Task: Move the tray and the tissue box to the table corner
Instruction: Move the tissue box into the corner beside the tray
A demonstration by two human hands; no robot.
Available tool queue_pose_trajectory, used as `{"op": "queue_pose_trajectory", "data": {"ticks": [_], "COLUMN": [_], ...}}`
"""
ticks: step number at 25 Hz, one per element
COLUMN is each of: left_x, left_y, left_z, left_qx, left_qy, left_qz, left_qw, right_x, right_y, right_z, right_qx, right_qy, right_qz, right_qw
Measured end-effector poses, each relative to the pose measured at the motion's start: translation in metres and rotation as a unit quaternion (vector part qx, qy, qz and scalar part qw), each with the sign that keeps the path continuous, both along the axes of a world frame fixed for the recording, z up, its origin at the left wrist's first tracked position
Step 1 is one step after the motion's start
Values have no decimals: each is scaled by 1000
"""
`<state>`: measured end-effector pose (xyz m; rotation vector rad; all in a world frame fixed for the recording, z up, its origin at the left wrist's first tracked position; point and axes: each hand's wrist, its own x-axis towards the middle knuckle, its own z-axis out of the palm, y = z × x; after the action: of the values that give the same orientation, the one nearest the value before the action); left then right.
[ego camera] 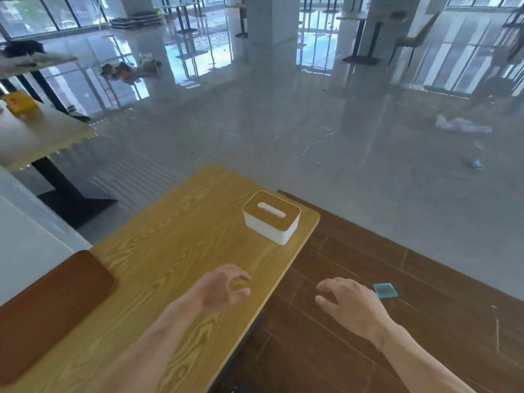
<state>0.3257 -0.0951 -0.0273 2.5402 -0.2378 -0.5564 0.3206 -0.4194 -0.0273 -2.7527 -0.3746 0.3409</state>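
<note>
White-bodied, wood-lidded, the tissue box [271, 217] sits near the table's [158, 268] far right corner, at twelve o'clock from my hands. My left hand [220, 287] and right hand [348, 303] hover empty, fingers spread. At nine o'clock the brown tray [48, 310] is cut off by the frame edge.

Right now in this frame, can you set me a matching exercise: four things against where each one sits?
Things:
1. tissue box
2. tray
3. left hand
4. teal square

Places:
A. left edge of the table
B. on the brown floor
C. far right corner of the table
D. over the table's near right part, empty

Pairs: 1-C, 2-A, 3-D, 4-B
</note>
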Motion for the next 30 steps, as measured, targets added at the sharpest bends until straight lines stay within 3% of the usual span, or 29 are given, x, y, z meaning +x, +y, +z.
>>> {"op": "queue_pose_trajectory", "data": {"ticks": [8, 16, 21, 25, 30], "left_x": [63, 177, 250, 297, 342], "left_y": [11, 44, 49, 39, 22], "left_z": [-27, -61, -66, -67, -74], "left_qx": [5, 58, 85, 123, 244], "left_qy": [31, 53, -28, -97, -42], "left_qz": [8, -38, -87, -154, -263], "left_qw": [999, 996, 992, 976, 932], "right_x": [56, 141, 187, 219, 243], "right_y": [21, 65, 87, 96, 102], "right_z": [-29, -56, -72, -83, -97], "right_qx": [17, 22, 35, 50, -17], "right_qy": [28, 74, 67, 67, 71], "right_qz": [-28, -83, -132, -159, -122], "right_qw": [999, 994, 988, 984, 990]}}
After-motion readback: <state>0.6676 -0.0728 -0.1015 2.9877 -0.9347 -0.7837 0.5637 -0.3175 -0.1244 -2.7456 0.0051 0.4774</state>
